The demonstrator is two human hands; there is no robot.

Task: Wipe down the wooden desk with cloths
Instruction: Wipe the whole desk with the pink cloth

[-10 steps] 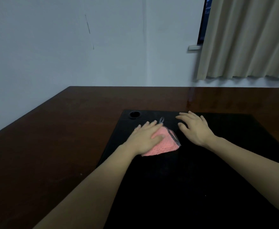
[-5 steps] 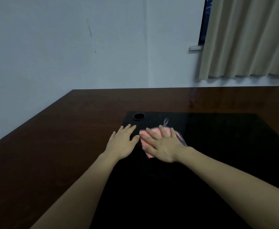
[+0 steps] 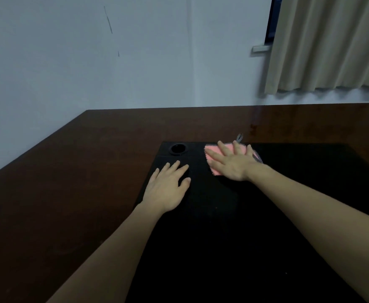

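Observation:
A pink cloth [image 3: 213,150] with a dotted grey edge and a small hanging loop lies at the far edge of the black inlay of the wooden desk [image 3: 70,182]. My right hand [image 3: 231,162] presses flat on the cloth with straight, spread fingers and covers most of it. My left hand [image 3: 168,186] rests flat on the black surface to the left of the cloth, apart from it, fingers straight and holding nothing.
A round black cable hole [image 3: 177,148] sits at the inlay's far left corner, just left of the cloth. The black inlay [image 3: 234,248] fills the desk's middle. A pale wall stands behind the desk, and a beige curtain [image 3: 332,44] hangs at the upper right.
The cloth passed from under my left hand to under my right hand. My right hand has since pushed it farther away and rightward, while my left hand stayed flat on the black surface.

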